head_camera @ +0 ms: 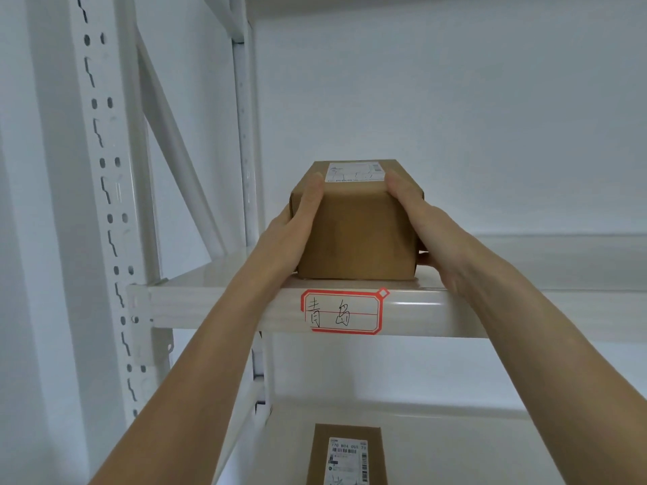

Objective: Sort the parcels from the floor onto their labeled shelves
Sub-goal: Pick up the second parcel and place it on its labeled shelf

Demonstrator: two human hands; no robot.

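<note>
Up on the white shelf (224,274) the brown parcel (357,232) sits right at the front edge, mid-frame, with the left hand (297,222) and right hand (427,225) pressed to its two sides. To the right of it the shelf surface runs bare toward the frame's right edge, and above it there is open space up to the top of the frame. On the left, the diagonal brace (175,141) and rear post (245,134) close that side in. Lower down, a second parcel (346,453) sits at bottom centre, with bare shelf beside it on the right.
</note>
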